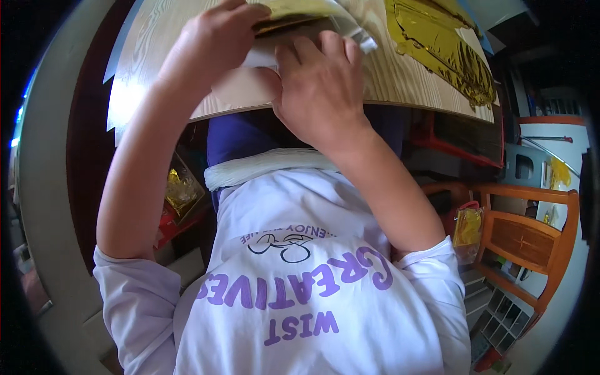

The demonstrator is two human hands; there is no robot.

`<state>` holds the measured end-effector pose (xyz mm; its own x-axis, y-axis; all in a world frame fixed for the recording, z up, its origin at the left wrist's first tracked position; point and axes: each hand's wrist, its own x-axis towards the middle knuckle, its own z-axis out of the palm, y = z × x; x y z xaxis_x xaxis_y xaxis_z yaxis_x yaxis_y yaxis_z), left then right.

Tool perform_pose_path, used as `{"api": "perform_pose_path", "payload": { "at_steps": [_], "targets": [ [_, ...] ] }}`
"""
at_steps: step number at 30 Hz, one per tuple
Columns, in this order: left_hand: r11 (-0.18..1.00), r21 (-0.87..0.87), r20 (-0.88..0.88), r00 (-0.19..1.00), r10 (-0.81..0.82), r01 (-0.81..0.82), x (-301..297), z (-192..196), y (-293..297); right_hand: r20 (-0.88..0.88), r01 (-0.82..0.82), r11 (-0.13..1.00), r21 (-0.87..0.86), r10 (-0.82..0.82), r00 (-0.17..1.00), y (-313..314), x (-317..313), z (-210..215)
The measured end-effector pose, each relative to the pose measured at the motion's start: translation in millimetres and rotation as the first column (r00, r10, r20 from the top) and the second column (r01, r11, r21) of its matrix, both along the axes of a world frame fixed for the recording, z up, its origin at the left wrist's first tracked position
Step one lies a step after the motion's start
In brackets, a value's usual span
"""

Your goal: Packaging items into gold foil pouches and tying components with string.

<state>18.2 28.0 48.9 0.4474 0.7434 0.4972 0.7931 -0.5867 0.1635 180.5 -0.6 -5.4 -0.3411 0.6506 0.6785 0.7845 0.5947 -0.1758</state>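
Note:
My left hand [209, 44] and my right hand [322, 84] meet at the near edge of a pale wooden table [400, 75]. Together they grip a flat clear plastic packet with gold foil inside [300, 15]. The left hand's fingers curl over the packet's top edge; the right hand presses on its near side, with a white paper-like layer [259, 59] under the thumb. Most of the packet is hidden by both hands.
A crumpled gold foil sheet [440, 47] lies on the table at the right. Below the table edge are a red box with gold foil [178, 194] on the left, a wooden chair [531, 240] on the right and a bag [467, 228] beside it.

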Motion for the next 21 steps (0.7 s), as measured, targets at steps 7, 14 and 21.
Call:
{"api": "perform_pose_path", "payload": {
  "at_steps": [7,14,21],
  "targets": [
    [0.993,0.006,-0.062,0.991,0.119,-0.119,11,27,-3,0.085,0.025,0.999,-0.029,-0.023,0.996,0,1,20],
    [1.000,-0.008,0.011,1.000,0.021,-0.021,5,14,6,0.039,0.048,0.999,0.027,-0.049,0.998,14,-10,8],
    [0.999,0.018,-0.018,0.999,0.027,-0.027,8,18,9,0.248,0.064,0.988,-0.138,-0.028,0.968,14,-8,2]
  ]
}}
